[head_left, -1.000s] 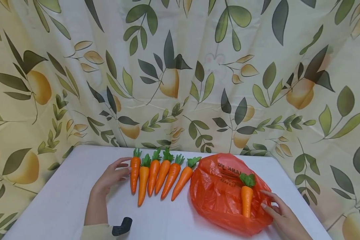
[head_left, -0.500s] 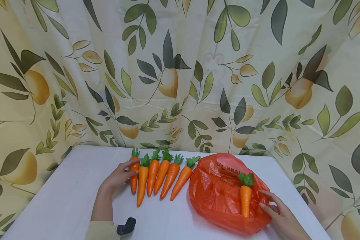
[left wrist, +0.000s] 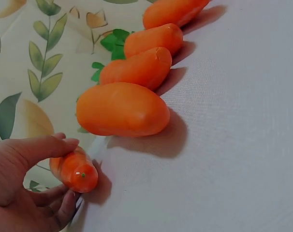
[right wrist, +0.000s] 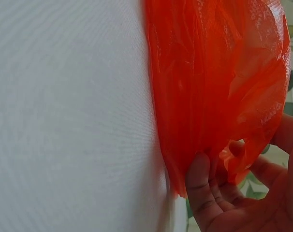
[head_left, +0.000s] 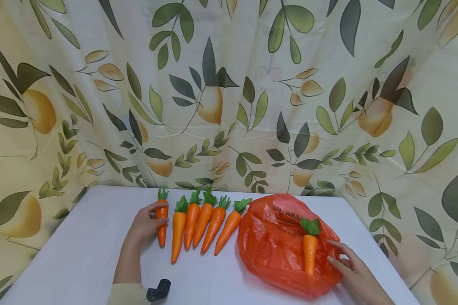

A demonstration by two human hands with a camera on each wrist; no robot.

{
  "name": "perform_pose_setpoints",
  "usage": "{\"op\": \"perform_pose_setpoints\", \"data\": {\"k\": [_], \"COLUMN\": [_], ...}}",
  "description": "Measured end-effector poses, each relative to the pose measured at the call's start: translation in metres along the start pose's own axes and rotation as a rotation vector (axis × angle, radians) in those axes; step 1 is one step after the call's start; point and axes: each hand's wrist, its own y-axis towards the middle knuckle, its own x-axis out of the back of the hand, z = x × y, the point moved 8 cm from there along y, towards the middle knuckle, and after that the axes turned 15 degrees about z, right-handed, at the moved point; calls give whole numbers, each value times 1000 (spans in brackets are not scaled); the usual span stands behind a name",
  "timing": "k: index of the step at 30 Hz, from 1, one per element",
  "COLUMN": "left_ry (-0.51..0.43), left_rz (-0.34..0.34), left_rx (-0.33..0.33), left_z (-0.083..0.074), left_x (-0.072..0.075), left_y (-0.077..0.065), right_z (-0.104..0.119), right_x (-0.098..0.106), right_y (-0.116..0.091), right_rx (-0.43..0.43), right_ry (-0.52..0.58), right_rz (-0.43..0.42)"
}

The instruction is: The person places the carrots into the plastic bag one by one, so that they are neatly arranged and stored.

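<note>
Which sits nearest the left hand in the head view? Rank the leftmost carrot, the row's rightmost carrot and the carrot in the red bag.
1. Leftmost carrot: held in the left hand.
2. Row's rightmost carrot: right end, beside the red bag.
3. Carrot in the red bag: farther right, toward the bag's right side.

Curtained-off work spot, looks indoor; home vs studio, can't tell. Evidence: plain white counter [head_left: 198, 284], fruit-and-leaf print curtain [head_left: 244, 89] hanging in folds right behind the counter and continuing along its left and right sides. Room beyond the counter is hidden.
</note>
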Motion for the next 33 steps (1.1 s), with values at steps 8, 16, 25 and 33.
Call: {"op": "perform_pose_setpoints", "data": {"k": [8, 16, 25, 33], "left_ry": [-41, -120, -119, -123], "left_rz": [-36, -63, -46, -5], "left_rx": [17, 23, -35, -123], "left_z": [-6, -8, -27, -59], "left_x": [11, 14, 12, -6], "left_y": [-8, -11, -12, -13], "right_z": [-1, 1, -1, -2], "right_x": [-1, 0, -1, 0], "right_y": [1, 0, -1, 0], "right_rx": [21, 39, 21, 20], "right_ry": [-10, -32, -1, 7], "right_rz": [1, 5, 2, 2]}}
